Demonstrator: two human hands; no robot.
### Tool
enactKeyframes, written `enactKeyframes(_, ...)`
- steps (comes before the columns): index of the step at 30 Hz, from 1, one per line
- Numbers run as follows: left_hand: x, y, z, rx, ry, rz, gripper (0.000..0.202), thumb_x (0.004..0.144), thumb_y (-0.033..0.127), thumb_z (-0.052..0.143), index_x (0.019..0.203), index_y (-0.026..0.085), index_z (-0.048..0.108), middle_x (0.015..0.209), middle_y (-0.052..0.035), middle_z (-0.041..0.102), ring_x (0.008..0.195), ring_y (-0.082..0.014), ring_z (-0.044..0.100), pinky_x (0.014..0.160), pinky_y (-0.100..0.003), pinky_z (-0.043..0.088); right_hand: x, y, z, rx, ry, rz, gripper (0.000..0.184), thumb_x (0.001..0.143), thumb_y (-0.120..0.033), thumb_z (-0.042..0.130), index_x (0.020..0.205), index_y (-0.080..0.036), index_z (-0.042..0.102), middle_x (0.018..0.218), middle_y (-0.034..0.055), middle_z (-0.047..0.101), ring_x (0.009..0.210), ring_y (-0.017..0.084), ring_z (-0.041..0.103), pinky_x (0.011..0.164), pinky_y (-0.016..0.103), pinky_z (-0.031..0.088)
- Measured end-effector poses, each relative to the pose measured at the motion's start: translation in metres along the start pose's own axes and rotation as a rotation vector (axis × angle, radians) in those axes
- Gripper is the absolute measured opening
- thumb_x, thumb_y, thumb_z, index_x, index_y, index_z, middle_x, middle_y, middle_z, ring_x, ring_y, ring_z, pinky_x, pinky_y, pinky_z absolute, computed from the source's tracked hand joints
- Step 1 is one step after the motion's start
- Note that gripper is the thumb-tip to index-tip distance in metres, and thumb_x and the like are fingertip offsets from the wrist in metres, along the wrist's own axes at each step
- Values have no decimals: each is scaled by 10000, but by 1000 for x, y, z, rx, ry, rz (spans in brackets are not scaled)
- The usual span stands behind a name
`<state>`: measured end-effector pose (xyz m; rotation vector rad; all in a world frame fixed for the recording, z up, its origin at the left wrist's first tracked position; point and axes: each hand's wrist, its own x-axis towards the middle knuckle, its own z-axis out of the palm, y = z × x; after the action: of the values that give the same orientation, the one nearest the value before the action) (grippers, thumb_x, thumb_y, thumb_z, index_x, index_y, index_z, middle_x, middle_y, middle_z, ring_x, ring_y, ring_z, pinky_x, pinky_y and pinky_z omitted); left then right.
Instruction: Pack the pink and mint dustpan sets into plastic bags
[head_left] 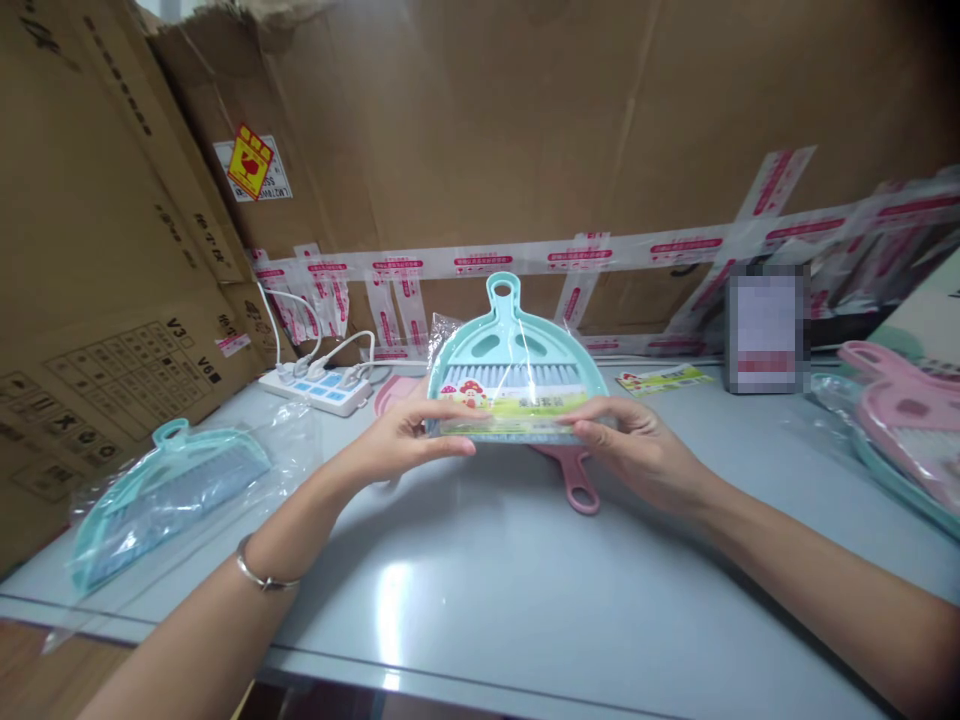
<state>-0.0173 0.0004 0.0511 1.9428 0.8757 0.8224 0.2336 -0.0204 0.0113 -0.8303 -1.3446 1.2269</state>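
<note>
One mint-green dustpan-and-brush set (pixel 517 345), sleeved in a clear plastic bag (pixel 444 335), is held upright before me at the centre of the dial, over the grey table (pixel 450 610). A mushroom-printed card (pixel 499 402) crosses the bristles. My left hand (pixel 409 435) pinches the lower corner at 8 o'clock, thumb beneath; my right hand (pixel 637 450) closes on the corner at 4 o'clock. I judge the set light and stiff, the bristles soft, the film slick and apt to slide; the pan's two firm corners offer sound purchase, as would the ring handle (pixel 503 290) at 12 o'clock.

Outward: a pink handle (pixel 579 485) shows below at 5 o'clock. Toward 3 o'clock lie, in order, a loose printed card (pixel 664 379), a screened device (pixel 765 335) and a pink dustpan (pixel 896 390). A white power strip (pixel 315 388) occupies 9 o'clock; a second bagged mint-green set (pixel 172 490), 8 o'clock. A taped cardboard box (pixel 480 130) stands behind, at 12 o'clock.
</note>
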Motion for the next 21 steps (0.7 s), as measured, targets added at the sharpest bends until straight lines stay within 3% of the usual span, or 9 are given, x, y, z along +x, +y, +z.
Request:
enactKeyframes(3,0,-7,4,-133,42,-92,216,796,388,603,910,268,741,1061,-57,696,1048,-224,607,916,-367,487,1,1,1,-29,-11,24,179,673,-413,736,684,-235,724,813,10,700,764,147,614,695,278,502)
enactKeyframes(6,1,-14,14,-243,198,-132,269,793,441,596,861,231,750,1054,-71,687,965,-231,635,786,-356,556,2,3,4,-91,60,53,214,707,-442,703,739,-232,732,873,19,696,808,159,613,717,284,505)
enactKeyframes(10,4,-17,26,-90,375,-33,239,802,387,605,836,194,741,990,-73,685,971,-217,619,782,-312,550,3,8,7,-212,204,40,271,716,-472,681,831,-234,734,941,36,691,921,216,609,827,366,490)
enactKeyframes(13,6,-19,30,-92,402,59,240,819,326,592,1013,207,669,1027,-59,654,939,-191,625,773,-293,548,5,12,6,-314,265,-62,339,727,-448,674,1005,-256,699,1086,38,658,1041,253,576,923,438,450)
enactKeyframes(17,9,-24,30,-269,361,194,510,817,241,598,1272,295,373,1137,-40,577,909,-164,639,785,-304,552,7,16,5,-302,259,-232,523,781,-346,648,1280,-363,494,1358,-21,482,1256,222,427,1054,425,355)
enactKeyframes(21,9,-27,30,-332,296,214,578,846,220,550,1315,327,229,1202,-56,517,968,-179,619,822,-335,547,6,16,4,-135,209,-190,720,837,-344,579,1423,-425,169,1312,14,524,1143,212,541,933,433,483)
